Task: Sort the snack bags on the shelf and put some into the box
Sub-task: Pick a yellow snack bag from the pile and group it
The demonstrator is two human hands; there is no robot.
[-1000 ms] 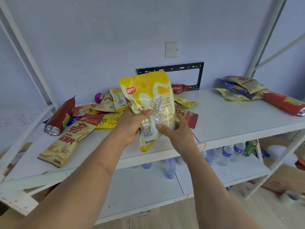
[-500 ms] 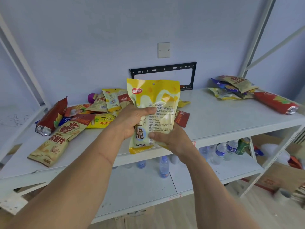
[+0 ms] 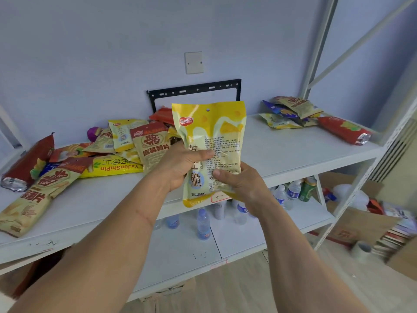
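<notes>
Yellow snack bag (image 3: 208,141) held upright between both hands, above the front edge of the white shelf (image 3: 288,152). Left hand (image 3: 180,164) wrapped around its left side, thumb across the printed face. Right hand (image 3: 240,181) pinching the lower right corner, thumb on the front. Left of and behind the left hand, a heap of snack bags (image 3: 108,152) on the shelf; far beyond the right hand, a smaller pile (image 3: 293,112). Below the hands, water bottles (image 3: 203,223) on the lower shelf.

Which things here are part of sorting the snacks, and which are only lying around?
Part of the job:
- yellow bag, held by left hand and right hand
- left pile of bags
- right pile of bags
- shelf

Just lying about:
- water bottles
- black bracket
</notes>
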